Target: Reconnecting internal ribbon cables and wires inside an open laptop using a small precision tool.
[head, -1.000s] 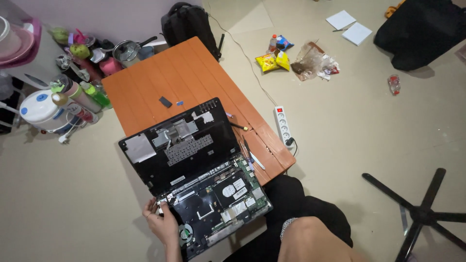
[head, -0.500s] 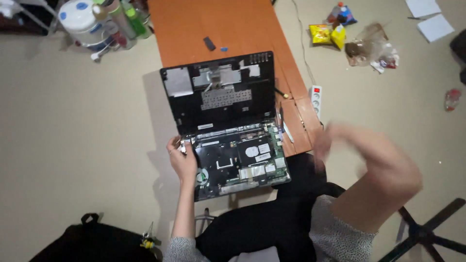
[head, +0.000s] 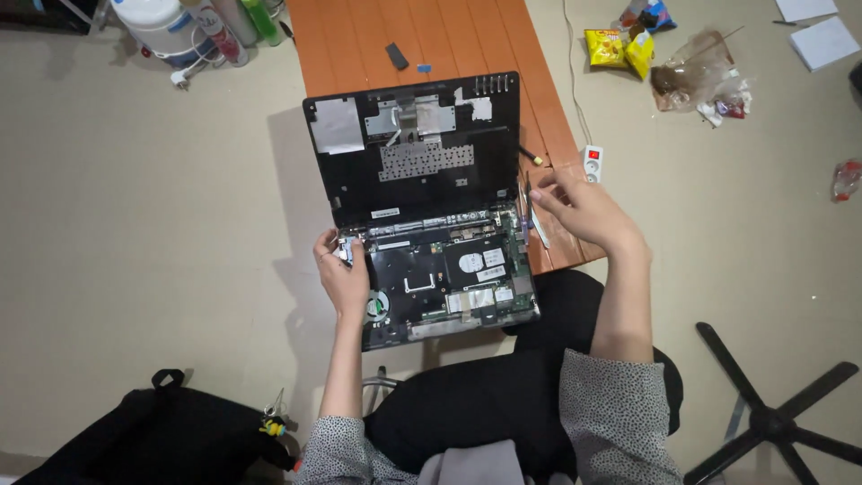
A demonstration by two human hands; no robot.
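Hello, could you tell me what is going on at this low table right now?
A person sits at a low orange wooden table with a black laptop opened up, its inner cover flipped back and the circuit board and fan exposed. The left hand grips the laptop base at its left edge. The right hand hovers over thin tools lying on the table's right edge. A white power strip lies on the floor beside it.

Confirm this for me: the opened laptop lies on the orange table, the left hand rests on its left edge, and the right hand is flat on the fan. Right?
Not quite. In the head view the right hand is at the laptop's right edge beside the tools, not on the fan, which sits by the left hand. The rest holds.
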